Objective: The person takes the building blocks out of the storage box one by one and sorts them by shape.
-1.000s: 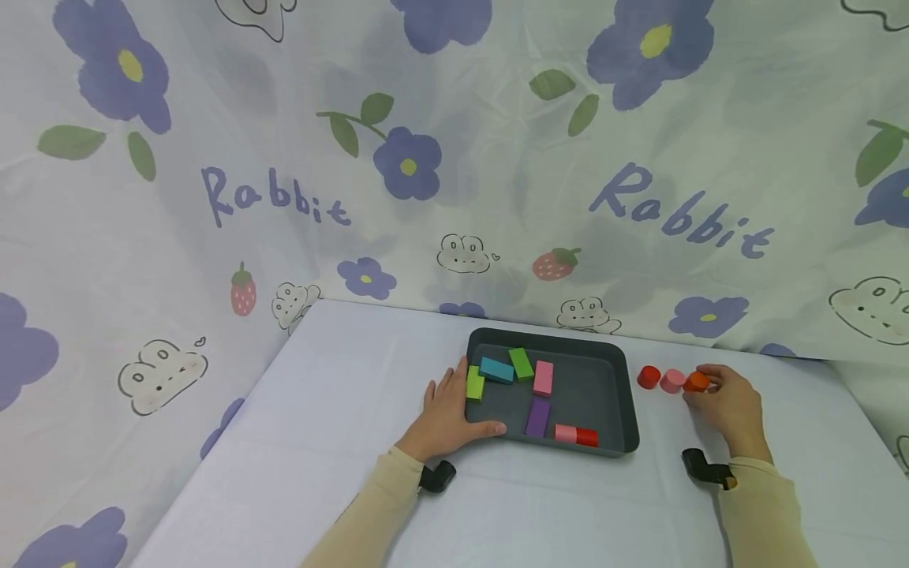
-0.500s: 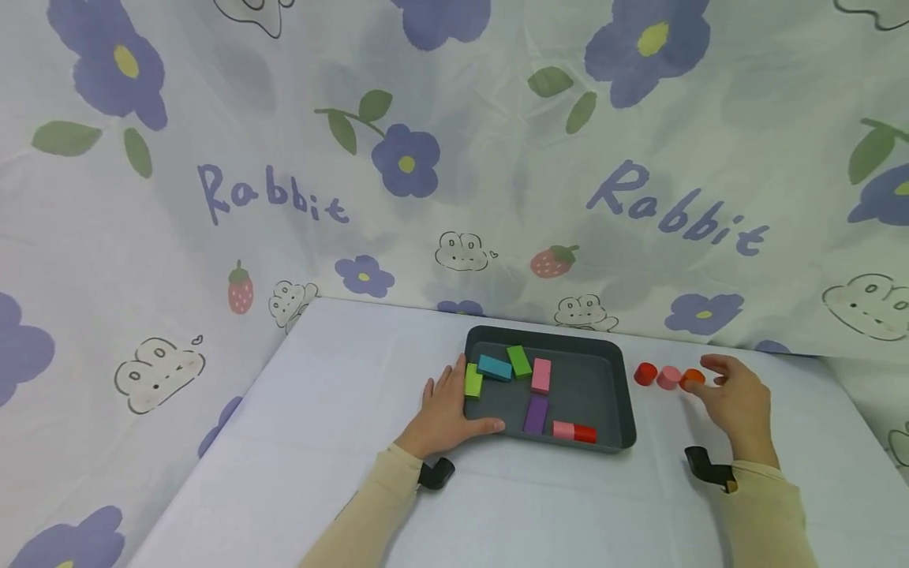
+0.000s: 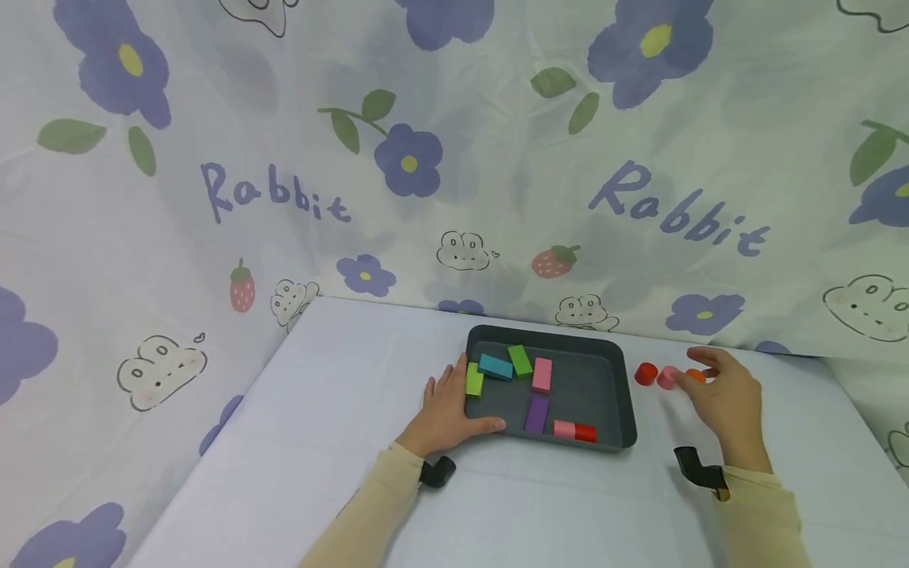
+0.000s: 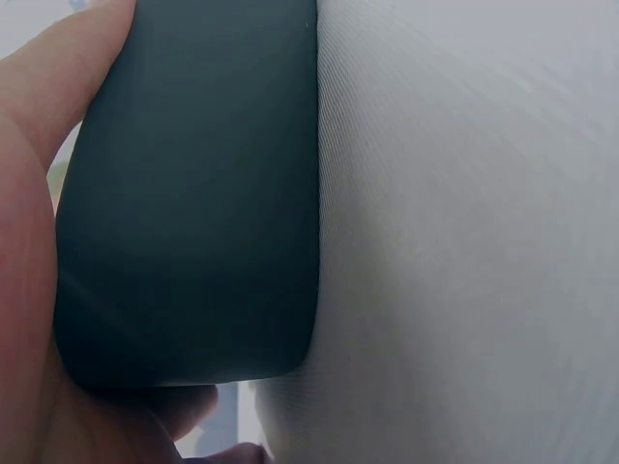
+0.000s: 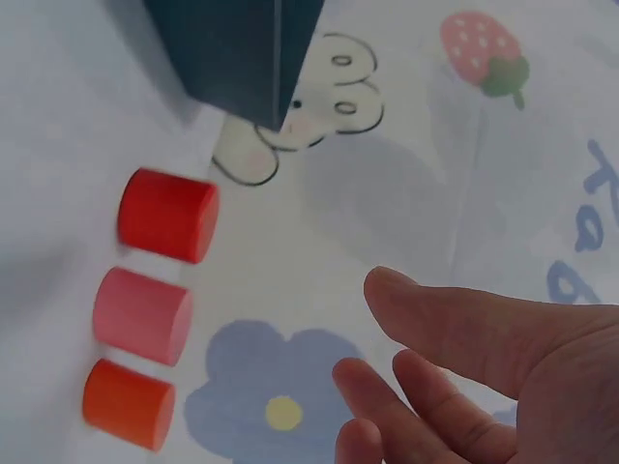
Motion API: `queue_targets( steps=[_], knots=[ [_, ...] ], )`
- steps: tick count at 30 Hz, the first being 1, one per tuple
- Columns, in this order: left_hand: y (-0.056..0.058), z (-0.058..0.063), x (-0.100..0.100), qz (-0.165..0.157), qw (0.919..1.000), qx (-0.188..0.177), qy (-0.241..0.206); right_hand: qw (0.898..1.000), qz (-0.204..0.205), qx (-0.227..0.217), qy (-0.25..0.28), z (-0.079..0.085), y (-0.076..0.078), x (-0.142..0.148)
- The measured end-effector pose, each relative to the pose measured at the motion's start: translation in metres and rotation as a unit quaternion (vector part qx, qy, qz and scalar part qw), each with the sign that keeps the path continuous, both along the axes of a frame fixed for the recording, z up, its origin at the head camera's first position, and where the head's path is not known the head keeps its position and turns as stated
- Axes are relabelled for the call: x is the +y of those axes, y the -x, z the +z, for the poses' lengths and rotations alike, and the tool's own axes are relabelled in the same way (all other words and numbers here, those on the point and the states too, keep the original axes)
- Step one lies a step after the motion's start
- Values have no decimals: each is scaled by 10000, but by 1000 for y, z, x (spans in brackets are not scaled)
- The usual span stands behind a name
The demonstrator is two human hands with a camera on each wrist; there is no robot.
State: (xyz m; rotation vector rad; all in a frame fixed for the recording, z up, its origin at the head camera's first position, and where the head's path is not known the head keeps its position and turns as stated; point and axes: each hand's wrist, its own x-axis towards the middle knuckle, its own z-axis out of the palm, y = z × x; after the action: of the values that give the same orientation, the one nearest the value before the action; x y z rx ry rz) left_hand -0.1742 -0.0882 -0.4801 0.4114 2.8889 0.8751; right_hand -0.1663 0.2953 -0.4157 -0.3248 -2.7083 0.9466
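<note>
My left hand (image 3: 446, 420) lies against the left end of a dark grey tray (image 3: 592, 386), fingers straight along its side and thumb over the front rim. Beyond the tray's right end, a red cylinder (image 3: 645, 374), a pink cylinder (image 3: 667, 379) and an orange cylinder (image 3: 696, 375) stand in a row on the table. Over the pink and orange ones hovers my right hand (image 3: 730, 401), its thumb and fingers apart. In the right wrist view that hand (image 5: 542, 353) holds nothing and is clear of all three cylinders.
Inside the tray lie a blue block (image 3: 495, 367), a purple block (image 3: 536, 413), a pink block (image 3: 542, 375), two green blocks, and a pink and a red cylinder (image 3: 585, 433) end to end. A flowered cloth (image 3: 497, 158) hangs behind the white table (image 3: 319, 394).
The right hand has let go of the orange cylinder, lifted off it, and shifted left toward the pink one. The left hand and the tray have stayed in place.
</note>
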Motion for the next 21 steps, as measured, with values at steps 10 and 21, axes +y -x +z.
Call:
queue_targets(
  steps=[10, 21],
  knots=[
    [1, -1, 1, -9, 10000, 20, -45, 9992, 232, 209, 251, -3, -4, -28],
    [1, 1, 1, -3, 10000, 8, 15, 9946, 950, 412, -92, -7, -21, -49]
  ],
)
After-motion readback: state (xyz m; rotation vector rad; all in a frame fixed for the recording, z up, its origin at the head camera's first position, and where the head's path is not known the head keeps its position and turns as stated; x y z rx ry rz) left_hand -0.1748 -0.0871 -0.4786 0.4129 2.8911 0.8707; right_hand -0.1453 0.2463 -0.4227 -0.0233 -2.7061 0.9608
